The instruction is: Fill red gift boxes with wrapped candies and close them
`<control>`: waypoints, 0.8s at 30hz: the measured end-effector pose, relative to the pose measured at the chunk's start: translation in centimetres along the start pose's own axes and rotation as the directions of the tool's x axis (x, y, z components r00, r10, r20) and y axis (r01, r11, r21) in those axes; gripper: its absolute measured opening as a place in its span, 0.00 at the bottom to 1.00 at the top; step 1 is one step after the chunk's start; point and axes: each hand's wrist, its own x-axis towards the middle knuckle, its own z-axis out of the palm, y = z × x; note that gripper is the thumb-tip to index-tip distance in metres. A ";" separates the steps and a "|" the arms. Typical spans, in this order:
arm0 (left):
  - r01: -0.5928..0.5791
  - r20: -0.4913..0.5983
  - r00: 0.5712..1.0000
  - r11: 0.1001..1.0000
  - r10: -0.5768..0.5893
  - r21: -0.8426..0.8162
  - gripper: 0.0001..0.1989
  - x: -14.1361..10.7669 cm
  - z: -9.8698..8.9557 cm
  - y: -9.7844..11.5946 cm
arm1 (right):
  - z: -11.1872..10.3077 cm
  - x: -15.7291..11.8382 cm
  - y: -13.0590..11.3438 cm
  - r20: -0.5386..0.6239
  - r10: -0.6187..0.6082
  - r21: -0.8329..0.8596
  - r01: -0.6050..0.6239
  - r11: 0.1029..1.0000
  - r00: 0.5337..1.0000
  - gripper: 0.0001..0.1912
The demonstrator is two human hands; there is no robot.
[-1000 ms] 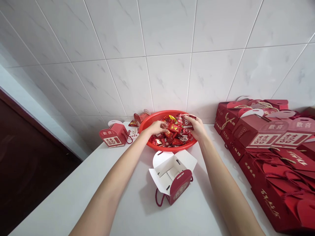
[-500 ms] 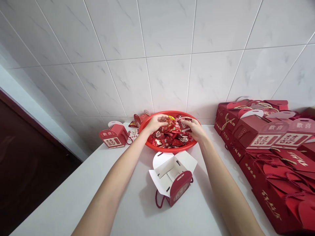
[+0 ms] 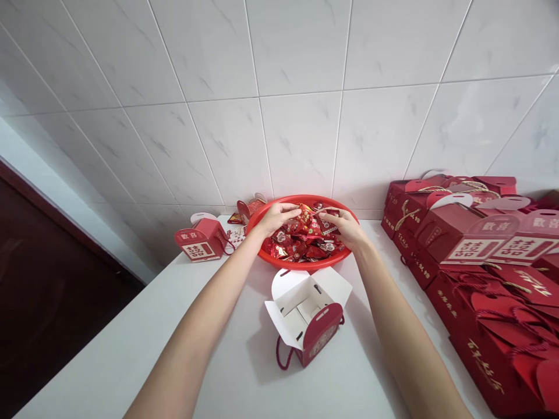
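Over a red plastic basket [image 3: 309, 267], my left hand [image 3: 276, 217] pinches a shiny red candy packet [image 3: 306, 216]. My right hand [image 3: 346, 227] reaches in from the other side, its thumb and fingertips closed on a red wrapper whose exact kind is hard to make out. Below both hands, red wrapped candies [image 3: 301, 250] fill the basket. In front of it stands a dark red gift box [image 3: 323, 331] with its white flaps spread, showing a bare white inside and a cord handle.
A closed red gift box [image 3: 201, 240] stands left of the basket. Behind it, another red box [image 3: 250, 208] is near the tiled wall [image 3: 301, 139]. Many red gift boxes [image 3: 471, 238] are stacked along the right of the white table [image 3: 236, 372]. A dark doorway lies at left.
Both hands stay over the basket with small finger movements. The yellow piece seen by my left fingertips is now out of sight, and the red packet has turned slightly.
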 end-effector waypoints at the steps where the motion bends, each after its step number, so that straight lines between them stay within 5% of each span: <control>1: -0.001 0.005 1.000 1.000 0.001 0.020 0.23 0.0 0.0 0.0 | 0.0 0.0 0.0 0.003 -0.005 0.006 0.005 1.000 1.000 0.11; 7: -0.040 0.028 0.999 0.999 0.039 0.028 0.22 -0.1 -0.1 0.3 | 0.0 -0.1 0.1 0.019 -0.015 0.010 0.015 1.000 1.000 0.13; 16: 0.061 0.084 0.995 0.993 -0.052 -0.098 0.22 -0.6 0.1 0.8 | 0.0 -0.1 0.1 0.048 -0.067 0.032 0.066 0.997 0.997 0.16; 24: 0.038 0.162 0.986 0.999 -0.037 -0.004 0.23 -0.8 0.1 0.9 | 0.0 -0.4 -0.2 0.081 -0.038 0.008 0.037 0.999 0.996 0.14</control>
